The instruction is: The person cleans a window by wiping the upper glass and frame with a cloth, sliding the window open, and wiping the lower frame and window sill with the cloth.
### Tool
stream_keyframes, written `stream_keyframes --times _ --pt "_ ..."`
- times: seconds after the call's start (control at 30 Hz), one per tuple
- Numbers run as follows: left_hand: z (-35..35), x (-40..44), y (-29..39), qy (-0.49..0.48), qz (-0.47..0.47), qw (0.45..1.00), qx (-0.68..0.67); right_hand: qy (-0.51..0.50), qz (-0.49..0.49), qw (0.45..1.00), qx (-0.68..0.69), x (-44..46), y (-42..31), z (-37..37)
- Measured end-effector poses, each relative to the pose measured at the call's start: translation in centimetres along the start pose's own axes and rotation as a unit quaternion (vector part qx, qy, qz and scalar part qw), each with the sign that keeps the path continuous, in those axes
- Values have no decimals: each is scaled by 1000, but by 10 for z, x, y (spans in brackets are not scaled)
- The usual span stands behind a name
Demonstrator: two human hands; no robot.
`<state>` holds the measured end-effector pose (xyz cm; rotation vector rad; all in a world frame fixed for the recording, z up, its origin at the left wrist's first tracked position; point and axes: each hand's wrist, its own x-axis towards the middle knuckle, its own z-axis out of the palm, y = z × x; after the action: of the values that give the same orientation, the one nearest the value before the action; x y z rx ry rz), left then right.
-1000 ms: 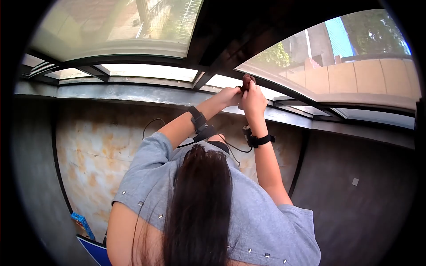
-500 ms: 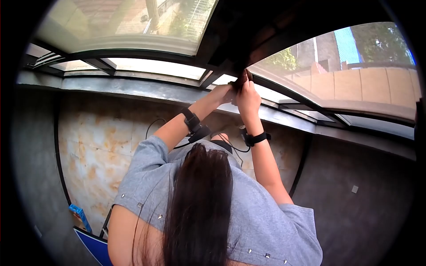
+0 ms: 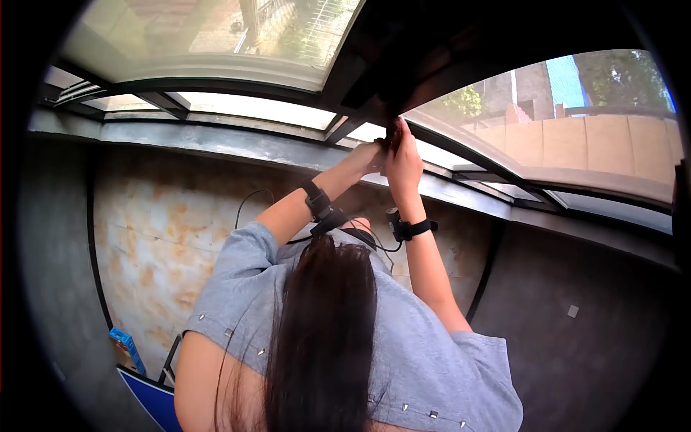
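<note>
Both of my hands meet at the dark upright of the window frame point(image 3: 374, 93), above the sill. My left hand point(image 3: 366, 156) comes in from the left, its fingers curled and mostly lost in shadow. Beside it, my right hand point(image 3: 405, 162) is raised with its fingers pressed together, the tips near the frame. A small dark thing point(image 3: 392, 137) shows between the hands; its kind is too dark to make out. Black straps with small boxes sit on the left wrist point(image 3: 317, 201) and the right wrist point(image 3: 410, 226), with black cables hanging from them.
A metal sill point(image 3: 237, 147) runs below the window panes on the left point(image 3: 194, 50) and right point(image 3: 576, 144). Under it is a stained, marbled wall panel point(image 3: 151, 237). A blue box point(image 3: 127, 348) and a blue board point(image 3: 147, 396) stand at lower left. Long hair hangs mid-view.
My right fingertips have shifted slightly and look straighter. The left wrist has moved a little to the right and turned. Both hands stay at the frame.
</note>
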<state>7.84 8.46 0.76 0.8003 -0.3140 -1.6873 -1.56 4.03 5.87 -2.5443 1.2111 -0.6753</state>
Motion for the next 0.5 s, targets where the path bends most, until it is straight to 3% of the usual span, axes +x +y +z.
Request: stream_keyframes --times 0.13,0.2,0.33,0.4,0.47,0.5 --pt "-15 2 8 -82 39 996 11 -39 28 997 -58 4 -3 7" --pt "-8 -4 12 -61 13 998 -1 21 -19 999 36 0 1 0" --pt "7 2 4 -11 -33 999 10 53 161 976 140 -12 15 -15" --pt "23 -3 9 -13 -37 999 17 104 239 936 235 -17 26 -17" --pt "35 -9 15 -43 -30 999 11 188 254 880 355 -21 43 -5" --pt "37 -8 15 -39 -26 998 31 199 248 883 347 -19 33 -10"
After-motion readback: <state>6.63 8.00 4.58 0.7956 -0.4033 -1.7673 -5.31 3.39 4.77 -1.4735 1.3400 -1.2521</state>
